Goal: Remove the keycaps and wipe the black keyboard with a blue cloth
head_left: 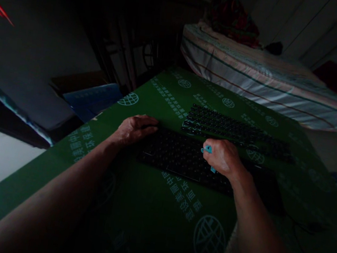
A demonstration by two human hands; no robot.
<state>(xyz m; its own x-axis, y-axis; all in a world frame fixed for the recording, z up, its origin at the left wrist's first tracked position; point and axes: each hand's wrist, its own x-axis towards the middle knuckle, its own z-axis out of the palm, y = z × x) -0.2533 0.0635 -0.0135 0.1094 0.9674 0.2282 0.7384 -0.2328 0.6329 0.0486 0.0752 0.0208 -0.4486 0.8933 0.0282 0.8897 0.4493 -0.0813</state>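
Two black keyboards lie on a green printed cloth (147, 205) over a table. My left hand (134, 128) rests with curled fingers on the top left corner of the nearer keyboard (177, 156), gripping its edge. My right hand (222, 157) is closed round a small light-blue tool (207, 149), held over the middle of that keyboard's keys. The second keyboard (232, 129) lies just beyond, touching or nearly touching the first. The room is dim.
A bed with a striped mattress (261, 80) stands behind the table, red cloth heaped on it. A blue box (92, 97) and dark furniture sit at the left. A cable (303, 229) trails from the keyboard at the right.
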